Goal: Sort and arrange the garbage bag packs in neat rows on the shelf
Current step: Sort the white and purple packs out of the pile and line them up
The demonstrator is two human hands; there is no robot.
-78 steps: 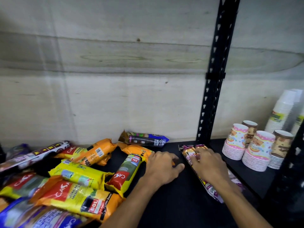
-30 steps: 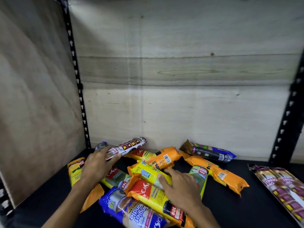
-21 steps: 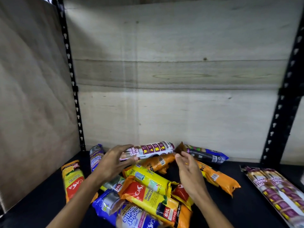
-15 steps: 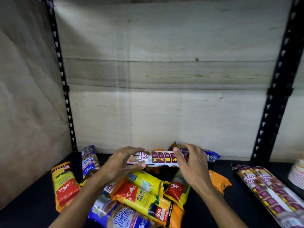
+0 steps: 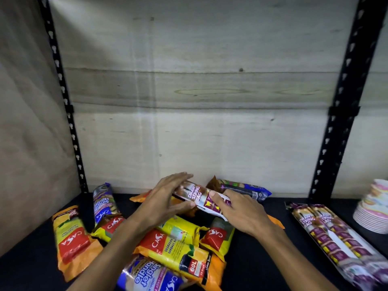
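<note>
On the black shelf, an orange pack lies at the left, with a blue pack and a jumbled pile of yellow, orange and blue packs beside it. Above the pile the left hand has its fingers spread loosely around one end of a drawstring pack, while the right hand grips its other end, holding it tilted. At the right, two drawstring packs lie side by side near stacked paper cups.
</note>
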